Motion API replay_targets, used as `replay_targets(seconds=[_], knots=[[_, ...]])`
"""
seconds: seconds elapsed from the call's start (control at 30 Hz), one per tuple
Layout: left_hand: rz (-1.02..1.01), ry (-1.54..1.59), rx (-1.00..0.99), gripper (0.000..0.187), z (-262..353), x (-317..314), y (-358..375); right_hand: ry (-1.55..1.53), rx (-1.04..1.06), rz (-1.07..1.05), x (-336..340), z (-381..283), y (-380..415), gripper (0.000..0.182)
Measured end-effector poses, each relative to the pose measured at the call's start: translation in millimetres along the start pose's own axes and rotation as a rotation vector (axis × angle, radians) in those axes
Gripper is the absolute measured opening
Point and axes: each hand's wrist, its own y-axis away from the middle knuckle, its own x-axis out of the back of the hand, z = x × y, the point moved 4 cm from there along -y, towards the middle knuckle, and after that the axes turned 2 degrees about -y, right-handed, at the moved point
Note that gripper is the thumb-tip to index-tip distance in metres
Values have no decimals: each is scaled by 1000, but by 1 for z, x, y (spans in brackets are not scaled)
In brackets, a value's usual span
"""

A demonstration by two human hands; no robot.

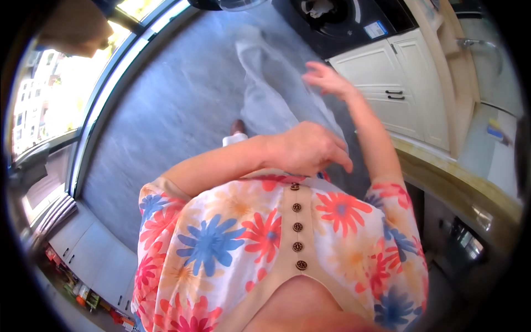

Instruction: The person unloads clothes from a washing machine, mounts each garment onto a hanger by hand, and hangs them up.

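A sheer, whitish sheet of thin cloth or film [265, 91] hangs in long folds over the grey floor in front of me, its far end blurred. My left hand [307, 146] crosses in front of my body with its fingers curled in. The sheet's near end runs up to this hand and seems gripped there, though the exact grip is hidden. Farther out on the right, my right hand [329, 80] is raised with fingers apart and holds nothing. It is just beside the sheet's right edge.
A dark front-loading washing machine [354, 16] with something whitish in its round opening stands ahead. White cabinets [381, 83] and a counter with a sink tap [470, 42] line the right. Windows [61, 83] run along the left, above a low cabinet [91, 249].
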Motion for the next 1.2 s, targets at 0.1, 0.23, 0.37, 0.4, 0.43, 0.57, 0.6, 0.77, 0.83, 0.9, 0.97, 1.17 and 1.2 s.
replay_targets(seconds=[0.1,0.23,0.37,0.4,0.43,0.57,0.6,0.77,0.83,0.9,0.97,1.17,1.2], knots=[[-28,123,-6,32,21,1,5,166,-176,-237,-75,50,-28,62],[-56,219,81,29,11,-6,26,-386,-200,-41,-89,71,-30,18],[-288,224,337,29,-21,-19,34,-1018,59,111,-2,33,-24,25],[-296,212,360,29,-30,-18,39,-1053,153,68,15,16,-18,27],[-304,199,382,30,-42,-19,46,-1049,208,50,25,-4,-5,27],[-62,-355,560,26,-82,2,64,-880,337,44,25,-49,59,27],[105,-589,526,25,-86,12,65,-801,349,58,20,-55,71,27],[310,46,684,21,-110,34,56,-68,663,210,-30,-77,98,31],[460,105,584,17,-128,24,49,102,707,301,-47,-88,110,33],[604,242,600,16,-156,22,54,179,654,379,-57,-89,120,35],[707,537,607,20,-154,28,52,203,598,390,-63,-86,130,39],[618,1101,487,36,-115,44,38,401,770,259,-71,-98,159,42],[584,1145,461,37,-109,44,37,462,816,245,-62,-102,165,40]])
